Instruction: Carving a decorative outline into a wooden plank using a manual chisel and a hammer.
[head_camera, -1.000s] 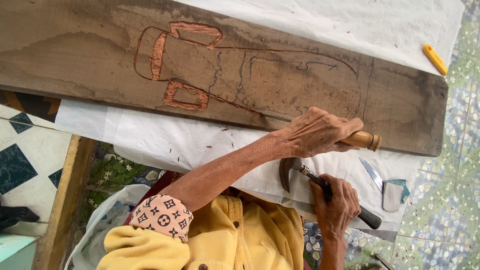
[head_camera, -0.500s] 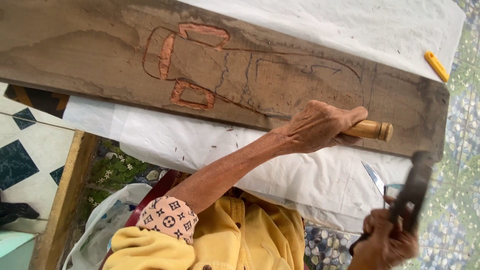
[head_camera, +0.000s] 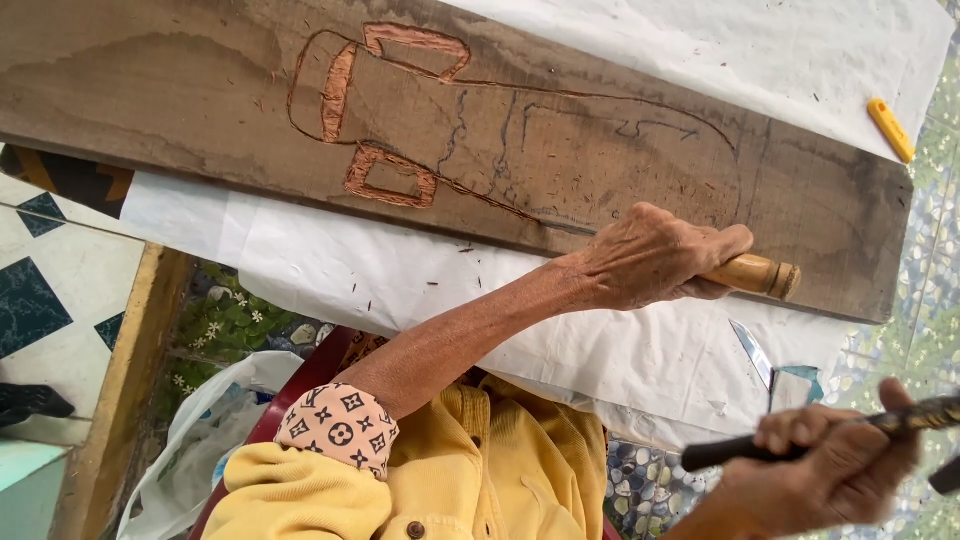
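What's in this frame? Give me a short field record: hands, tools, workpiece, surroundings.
left hand: wrapped around a wooden chisel handle, resting on the plank
right hand: lifted clear of the plank, gripping a dark mallet handle; head out of frame
workpiece: long brown wooden plank with a carved outline, grooves reddish
under plank: white sheet
nearby: yellow marker on the sheet at far right; second blade lying by the sheet's edge

Bright, even daylight; soft shadows only. White paper (head_camera: 700, 60) at 1 o'clock slightly overexposed. Focus sharp centrally; right hand (head_camera: 830, 470) at 4 o'clock mildly motion-blurred.
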